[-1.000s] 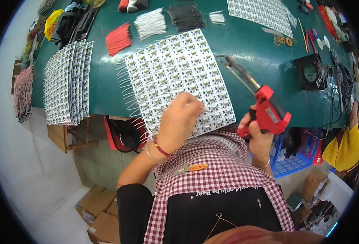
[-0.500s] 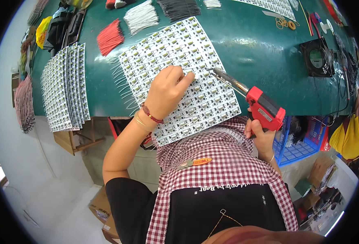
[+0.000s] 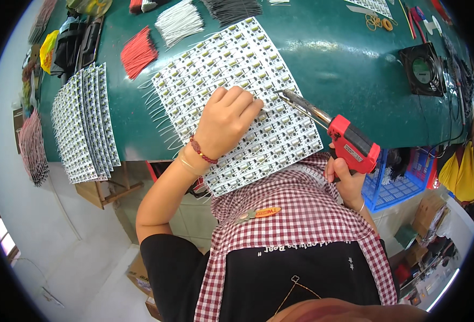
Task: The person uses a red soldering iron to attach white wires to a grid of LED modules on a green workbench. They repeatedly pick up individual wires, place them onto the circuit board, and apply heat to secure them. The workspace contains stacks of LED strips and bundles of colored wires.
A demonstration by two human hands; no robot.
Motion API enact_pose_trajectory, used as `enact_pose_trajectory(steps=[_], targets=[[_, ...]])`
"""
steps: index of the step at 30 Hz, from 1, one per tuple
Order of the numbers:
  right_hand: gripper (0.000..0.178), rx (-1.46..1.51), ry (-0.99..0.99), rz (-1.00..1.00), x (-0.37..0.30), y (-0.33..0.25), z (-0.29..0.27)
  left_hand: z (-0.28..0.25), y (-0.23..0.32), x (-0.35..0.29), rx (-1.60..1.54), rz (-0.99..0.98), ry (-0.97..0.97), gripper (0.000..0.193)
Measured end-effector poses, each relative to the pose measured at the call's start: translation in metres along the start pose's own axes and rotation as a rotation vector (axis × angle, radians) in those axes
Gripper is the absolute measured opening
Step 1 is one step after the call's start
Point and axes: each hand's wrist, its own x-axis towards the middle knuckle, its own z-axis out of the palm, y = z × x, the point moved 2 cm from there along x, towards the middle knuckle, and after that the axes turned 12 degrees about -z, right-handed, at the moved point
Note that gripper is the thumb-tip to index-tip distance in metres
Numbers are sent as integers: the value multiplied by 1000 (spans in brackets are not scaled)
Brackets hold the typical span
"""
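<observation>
A white panel of many small circuit boards (image 3: 242,56) lies at the table's front edge, with thin white wires sticking out along its left side. My left hand (image 3: 227,119) rests over the middle of this panel, fingers curled and thumb pressed in. Whatever the fingertips pinch is hidden. In my right hand (image 3: 347,180) is a red and black soldering gun (image 3: 352,140), gripped by its handle at the panel's right. Its metal tip points left, over the panel near my left fingertips; I cannot tell whether it touches the boards.
Bundles of red wires (image 3: 139,52), white wires (image 3: 179,22) and black wires (image 3: 231,11) lie beyond the panel. Overlapping board panels (image 3: 76,126) hang over the table edge at left. A black fan (image 3: 422,70) stands at right, above a blue crate (image 3: 392,193).
The whole view has shifted and tilted slightly. My left hand stays closed over the panel, its fingertips a little further right, and the soldering gun remains close by in my right hand.
</observation>
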Motion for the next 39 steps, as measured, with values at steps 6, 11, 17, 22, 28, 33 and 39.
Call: enact_pose_trajectory(steps=[6,11,17,22,28,33,39], targets=[[44,-1,4,9,0,1,1,0,-8,-6,-40,-126,84,24],[43,-2,-2,6,0,0,2,-8,2,-1,8,-20,120,31],[7,53,20,45,-1,-4,4,3,-1,-5,-24,4,-16,27],[29,-58,-49,31,-6,3,4,3,-2,-5,-47,-24,-8,33],[22,-79,-23,2,-5,3,5,5,-2,-4,-46,-42,6,36],[25,-110,-68,-9,-2,-1,5,5,-2,-2,-52,-52,-2,34],[25,-216,-106,-15,-6,2,5,5,0,-1,-54,-72,-25,32]])
